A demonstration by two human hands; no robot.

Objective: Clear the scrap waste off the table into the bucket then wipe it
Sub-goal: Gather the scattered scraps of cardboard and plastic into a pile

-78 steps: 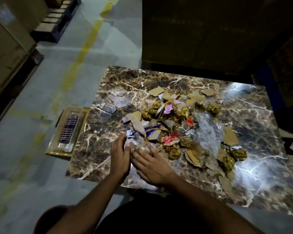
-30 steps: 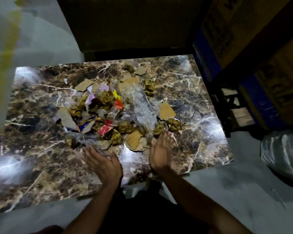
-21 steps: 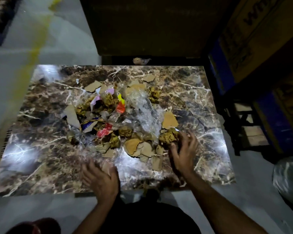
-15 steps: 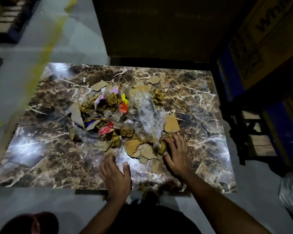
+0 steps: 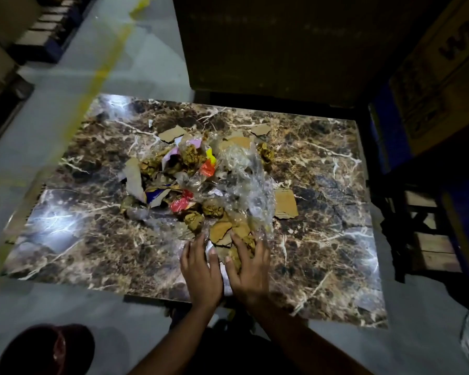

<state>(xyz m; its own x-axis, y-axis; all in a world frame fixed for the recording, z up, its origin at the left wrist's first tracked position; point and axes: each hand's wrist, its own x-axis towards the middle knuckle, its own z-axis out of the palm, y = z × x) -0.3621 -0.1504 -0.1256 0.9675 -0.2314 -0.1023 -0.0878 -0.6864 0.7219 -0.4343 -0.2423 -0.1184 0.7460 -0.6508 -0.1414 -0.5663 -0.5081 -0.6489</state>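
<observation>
We stand at the marble-patterned table (image 5: 92, 239), where the scrap pile (image 5: 201, 185) of cardboard bits, crumpled paper and clear plastic lies heaped at its middle. Our left hand (image 5: 201, 269) rests flat, fingers straight, at the pile's near edge. Just beside it, our right hand (image 5: 248, 266) presses straight fingers onto a cardboard scrap (image 5: 221, 234), gripping nothing.

Partial dark lettering was observed on the cardboard box (image 5: 444, 60) at the upper right, cut off by the frame edge; only a "W" and part of a following stroke were legible. A fainter printed panel lower on the same box could not be read. No wrapper print was legible.
</observation>
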